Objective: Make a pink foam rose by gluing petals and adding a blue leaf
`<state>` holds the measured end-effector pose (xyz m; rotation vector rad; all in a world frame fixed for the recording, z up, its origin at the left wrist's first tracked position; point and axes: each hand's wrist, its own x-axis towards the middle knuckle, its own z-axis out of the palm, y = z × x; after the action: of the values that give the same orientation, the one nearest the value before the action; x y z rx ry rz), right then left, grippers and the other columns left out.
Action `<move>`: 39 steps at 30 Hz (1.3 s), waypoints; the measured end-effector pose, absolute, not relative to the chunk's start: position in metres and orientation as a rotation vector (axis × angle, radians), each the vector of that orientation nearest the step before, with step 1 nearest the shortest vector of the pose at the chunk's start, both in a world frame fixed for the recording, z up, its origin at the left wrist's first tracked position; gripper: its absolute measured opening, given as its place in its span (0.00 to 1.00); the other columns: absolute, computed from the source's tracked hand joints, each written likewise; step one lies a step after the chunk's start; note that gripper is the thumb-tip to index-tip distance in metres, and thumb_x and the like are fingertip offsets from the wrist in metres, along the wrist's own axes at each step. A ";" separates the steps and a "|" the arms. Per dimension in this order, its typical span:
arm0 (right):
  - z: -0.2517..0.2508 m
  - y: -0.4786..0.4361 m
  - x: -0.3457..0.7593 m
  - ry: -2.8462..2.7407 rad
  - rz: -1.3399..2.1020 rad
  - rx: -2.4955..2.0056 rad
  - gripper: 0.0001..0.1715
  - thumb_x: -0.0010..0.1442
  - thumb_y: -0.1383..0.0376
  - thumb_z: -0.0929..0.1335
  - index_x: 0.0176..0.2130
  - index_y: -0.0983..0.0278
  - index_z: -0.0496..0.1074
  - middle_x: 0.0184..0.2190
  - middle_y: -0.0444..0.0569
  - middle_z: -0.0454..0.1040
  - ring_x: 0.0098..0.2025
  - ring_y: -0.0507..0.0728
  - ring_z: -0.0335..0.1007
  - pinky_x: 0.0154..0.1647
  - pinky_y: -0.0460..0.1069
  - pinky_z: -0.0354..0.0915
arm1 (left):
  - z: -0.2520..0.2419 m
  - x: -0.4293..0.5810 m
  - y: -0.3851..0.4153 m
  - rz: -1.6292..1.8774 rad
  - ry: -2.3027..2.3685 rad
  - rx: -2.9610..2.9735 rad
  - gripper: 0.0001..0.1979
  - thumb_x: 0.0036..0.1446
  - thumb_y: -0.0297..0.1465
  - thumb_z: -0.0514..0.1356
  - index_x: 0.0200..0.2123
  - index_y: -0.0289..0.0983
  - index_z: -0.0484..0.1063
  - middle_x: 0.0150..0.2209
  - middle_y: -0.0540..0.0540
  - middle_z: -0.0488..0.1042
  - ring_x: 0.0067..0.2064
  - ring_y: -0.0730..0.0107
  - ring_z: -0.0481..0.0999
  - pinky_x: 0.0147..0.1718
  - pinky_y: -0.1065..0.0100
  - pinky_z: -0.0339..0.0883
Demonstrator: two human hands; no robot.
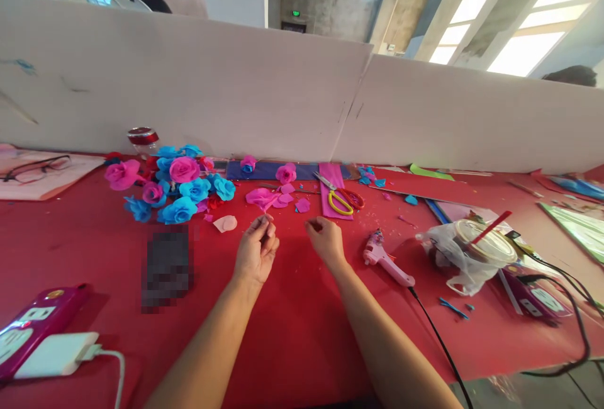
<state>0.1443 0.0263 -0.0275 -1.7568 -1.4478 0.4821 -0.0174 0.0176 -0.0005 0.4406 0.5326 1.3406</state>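
My left hand (257, 248) is closed in a pinch, palm turned partly up. At its fingertips is the narrow base of a pink paper flower (262, 197), its petals spreading above. A short gap to the right, my right hand (325, 240) is closed with curled fingers; whatever they hold, if anything, is hidden. Loose pink petals (283, 199) and a pink rose (285, 173) lie beyond the hands. Scissors (340, 201) with yellow and red handles rest on a pink paper strip (331, 174). A pale pink petal (225, 224) lies left of my left hand.
Blue and pink paper roses (182, 189) are bunched at the back left. A pink glue gun (387, 264) trails its cord on the right, near a bagged cup (481, 245) with a straw. Power strips (38, 321) flank the red table. A white partition (236, 94) closes the back.
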 end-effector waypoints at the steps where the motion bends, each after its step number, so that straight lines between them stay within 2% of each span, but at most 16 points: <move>1: -0.027 0.032 0.146 -1.475 0.440 -1.782 0.10 0.51 0.66 0.65 0.30 0.62 0.76 0.29 0.48 0.78 0.31 0.55 0.71 0.33 0.47 0.62 | 0.000 -0.019 0.019 1.377 0.534 0.428 0.06 0.56 0.22 0.53 0.30 0.32 0.69 0.18 0.55 0.64 0.11 0.88 0.49 0.12 0.79 0.42; 4: -0.020 0.053 0.148 -1.516 0.397 -1.765 0.12 0.48 0.72 0.65 0.30 0.63 0.77 0.33 0.52 0.78 0.37 0.58 0.71 0.40 0.49 0.62 | 0.001 -0.025 0.024 1.420 0.547 0.387 0.08 0.57 0.21 0.51 0.29 0.32 0.68 0.17 0.55 0.64 0.10 0.88 0.48 0.11 0.79 0.42; 7: -0.010 0.067 0.140 -1.534 0.380 -1.715 0.12 0.49 0.72 0.65 0.31 0.64 0.77 0.35 0.52 0.78 0.39 0.58 0.71 0.43 0.49 0.62 | 0.000 -0.027 0.025 1.382 0.557 0.373 0.07 0.56 0.21 0.52 0.29 0.32 0.68 0.17 0.55 0.64 0.10 0.88 0.48 0.11 0.79 0.42; 11: -0.001 0.051 0.119 -1.479 0.617 -1.474 0.12 0.54 0.64 0.65 0.35 0.63 0.76 0.32 0.46 0.78 0.33 0.53 0.70 0.35 0.46 0.63 | -0.003 -0.022 0.021 1.293 0.554 0.413 0.04 0.55 0.23 0.54 0.30 0.32 0.68 0.18 0.56 0.64 0.11 0.88 0.47 0.12 0.79 0.45; 15: 0.001 0.022 0.107 -1.283 0.824 -1.283 0.14 0.52 0.58 0.67 0.33 0.65 0.76 0.27 0.46 0.76 0.28 0.51 0.66 0.28 0.45 0.59 | -0.004 -0.014 0.015 1.234 0.555 0.476 0.02 0.54 0.25 0.57 0.30 0.32 0.68 0.19 0.56 0.65 0.11 0.90 0.47 0.13 0.79 0.44; 23: 0.002 0.019 0.110 -1.208 0.775 -1.286 0.14 0.51 0.56 0.68 0.28 0.66 0.74 0.24 0.44 0.72 0.26 0.50 0.61 0.28 0.45 0.56 | -0.003 -0.003 0.008 1.185 0.637 0.563 0.04 0.51 0.27 0.60 0.29 0.33 0.67 0.18 0.56 0.65 0.11 0.90 0.47 0.14 0.79 0.42; 31: 0.004 0.018 0.110 -1.205 0.804 -1.277 0.13 0.51 0.57 0.69 0.26 0.66 0.73 0.22 0.43 0.71 0.26 0.49 0.61 0.28 0.45 0.56 | -0.006 0.001 0.008 1.173 0.682 0.609 0.07 0.50 0.29 0.61 0.27 0.34 0.64 0.18 0.56 0.64 0.12 0.89 0.47 0.13 0.78 0.40; 39: 0.010 0.015 0.111 -1.193 0.825 -1.228 0.13 0.52 0.58 0.68 0.24 0.65 0.70 0.21 0.43 0.70 0.26 0.50 0.61 0.29 0.45 0.58 | -0.007 0.005 0.006 1.195 0.781 0.660 0.10 0.48 0.33 0.64 0.28 0.34 0.67 0.19 0.56 0.64 0.14 0.88 0.49 0.13 0.78 0.38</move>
<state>0.1114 0.0155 0.0102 -1.2284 -1.1930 0.8250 0.0049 0.0060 -0.0074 0.6597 0.7809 1.1947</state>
